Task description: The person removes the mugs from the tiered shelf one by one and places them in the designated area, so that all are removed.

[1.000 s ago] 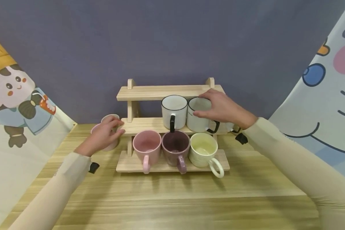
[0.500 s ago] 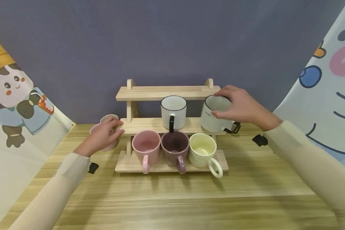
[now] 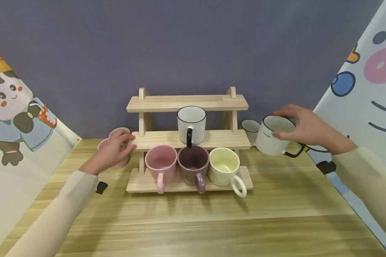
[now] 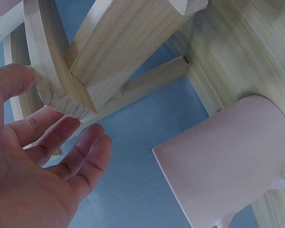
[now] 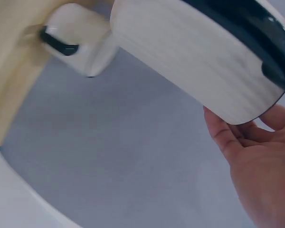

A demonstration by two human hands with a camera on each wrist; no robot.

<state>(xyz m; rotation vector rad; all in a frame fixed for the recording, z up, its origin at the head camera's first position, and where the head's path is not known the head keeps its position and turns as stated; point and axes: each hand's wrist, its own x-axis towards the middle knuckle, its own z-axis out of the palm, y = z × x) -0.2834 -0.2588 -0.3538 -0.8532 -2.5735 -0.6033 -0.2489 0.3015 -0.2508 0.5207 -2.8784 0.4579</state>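
My right hand (image 3: 308,128) grips a white mug (image 3: 273,141) with a black rim and black handle near its rim, off the right end of the wooden shelf rack (image 3: 161,139). In the right wrist view, the fingers (image 5: 223,135) lie at the edge of this mug. At the other end, my left hand (image 3: 110,151) pinches the middle board's left tip, thumb above and fingers beneath, as the left wrist view shows. A pale pink mug (image 4: 232,161) stands on the table beside that hand, partly hidden by it in the head view.
Another white mug (image 3: 191,125) stands on the middle board. Along the bottom board are a pink mug (image 3: 161,164), a purple mug (image 3: 193,166) and a pale yellow mug (image 3: 224,167). One more black-rimmed mug (image 3: 250,129) stands behind the held one. A dark backdrop (image 3: 193,46) hangs behind.
My right hand has carried the black-rimmed white mug from the middle board, beside the other white mug, off to the right. The left hand stays at the rack's left end.
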